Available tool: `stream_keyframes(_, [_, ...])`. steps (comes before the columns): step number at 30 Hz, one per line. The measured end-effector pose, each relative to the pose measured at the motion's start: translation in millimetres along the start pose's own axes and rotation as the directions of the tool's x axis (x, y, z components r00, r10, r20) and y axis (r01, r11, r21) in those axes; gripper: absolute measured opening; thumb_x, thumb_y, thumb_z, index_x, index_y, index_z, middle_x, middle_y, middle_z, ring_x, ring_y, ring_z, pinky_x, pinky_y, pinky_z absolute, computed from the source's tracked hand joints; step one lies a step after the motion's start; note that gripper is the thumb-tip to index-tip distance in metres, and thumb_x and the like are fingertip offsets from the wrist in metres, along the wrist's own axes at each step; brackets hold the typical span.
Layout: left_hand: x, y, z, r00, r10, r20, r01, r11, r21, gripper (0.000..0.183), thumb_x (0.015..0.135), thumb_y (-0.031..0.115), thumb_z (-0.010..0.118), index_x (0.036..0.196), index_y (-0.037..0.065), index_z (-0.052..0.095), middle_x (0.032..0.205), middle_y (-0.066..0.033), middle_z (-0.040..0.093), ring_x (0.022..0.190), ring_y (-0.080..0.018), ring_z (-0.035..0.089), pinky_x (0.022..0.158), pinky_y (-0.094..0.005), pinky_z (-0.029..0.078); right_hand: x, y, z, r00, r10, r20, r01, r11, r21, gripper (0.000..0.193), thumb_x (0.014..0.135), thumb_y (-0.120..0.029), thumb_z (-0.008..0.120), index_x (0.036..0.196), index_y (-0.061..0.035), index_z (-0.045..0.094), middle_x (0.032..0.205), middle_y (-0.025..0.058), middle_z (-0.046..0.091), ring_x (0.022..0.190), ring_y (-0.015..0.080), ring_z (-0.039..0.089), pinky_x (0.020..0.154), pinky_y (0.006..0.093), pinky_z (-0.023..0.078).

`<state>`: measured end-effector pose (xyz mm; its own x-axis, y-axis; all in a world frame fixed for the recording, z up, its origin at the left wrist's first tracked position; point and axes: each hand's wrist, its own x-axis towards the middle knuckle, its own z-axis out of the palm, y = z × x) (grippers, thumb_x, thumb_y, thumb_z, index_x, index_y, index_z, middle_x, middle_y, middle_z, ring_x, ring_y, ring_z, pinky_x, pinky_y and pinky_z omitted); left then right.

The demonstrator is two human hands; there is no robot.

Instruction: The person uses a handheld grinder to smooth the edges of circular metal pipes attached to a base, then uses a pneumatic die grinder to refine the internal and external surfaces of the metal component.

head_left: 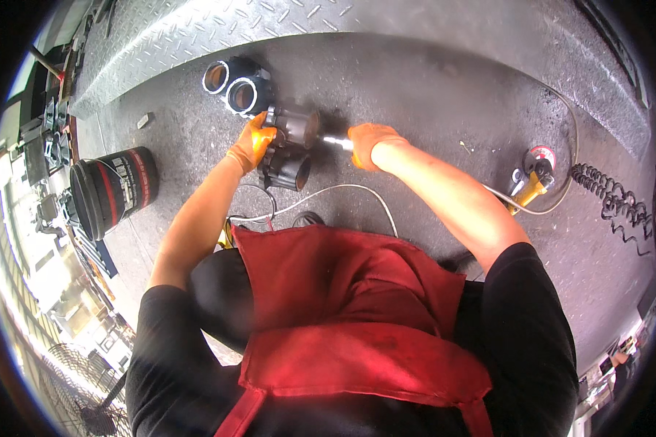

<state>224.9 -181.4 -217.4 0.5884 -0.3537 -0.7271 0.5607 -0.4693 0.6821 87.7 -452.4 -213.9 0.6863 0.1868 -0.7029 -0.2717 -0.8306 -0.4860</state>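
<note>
My left hand point(254, 143), in an orange glove, is closed on the side of a dark metal part with two short cylinders point(297, 127) that lies on the floor ahead of me. My right hand point(375, 144), gloved the same way, wraps round a silver tool with a slim metal shaft point(334, 141). Its tip points left at the open end of the farther cylinder; whether it touches cannot be made out. Just beyond my left hand is a similar twin-cylinder part point(249, 81), with bright, bare rims and brownish insides.
A black bucket with red stripes point(120, 188) stands at left. To the right lie a yellow angle grinder point(536, 186) with a red disc and a coiled black hose point(616, 195). A pale cable point(342, 186) crosses near my knees. Tread-plate metal point(270, 22) borders the far side.
</note>
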Motion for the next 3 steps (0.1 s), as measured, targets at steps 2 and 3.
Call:
stream_keyframes(2, [4.0, -4.0, -0.7, 1.000, 0.003, -0.030, -0.001, 0.997, 0.073, 0.071, 0.089, 0.005, 0.059, 0.156, -0.002, 0.037, 0.126, -0.0137, 0.066, 0.108, -0.0218, 0.064, 0.094, -0.0323, 0.052, -6.2, -3.9, -2.1, 0.999, -0.040, 0.022, 0.041, 0.999, -0.017, 0.027, 0.084, -0.010, 0.066, 0.107, -0.0046, 0.078, 0.108, 0.0206, 0.075, 0.104, 0.0353, 0.074, 0.085, 0.0433, 0.059])
stream_keyframes(3, [2.9, -4.9, -1.0, 0.999, 0.004, -0.032, -0.002, 0.998, 0.070, 0.071, 0.089, 0.005, 0.059, 0.156, -0.002, 0.037, 0.126, -0.0137, 0.066, 0.108, -0.0218, 0.064, 0.094, -0.0323, 0.052, -6.6, -4.7, -2.1, 0.999, -0.041, 0.023, 0.042, 0.999, -0.021, 0.027, 0.084, -0.010, 0.066, 0.107, -0.0046, 0.078, 0.108, 0.0206, 0.075, 0.104, 0.0353, 0.074, 0.085, 0.0433, 0.059])
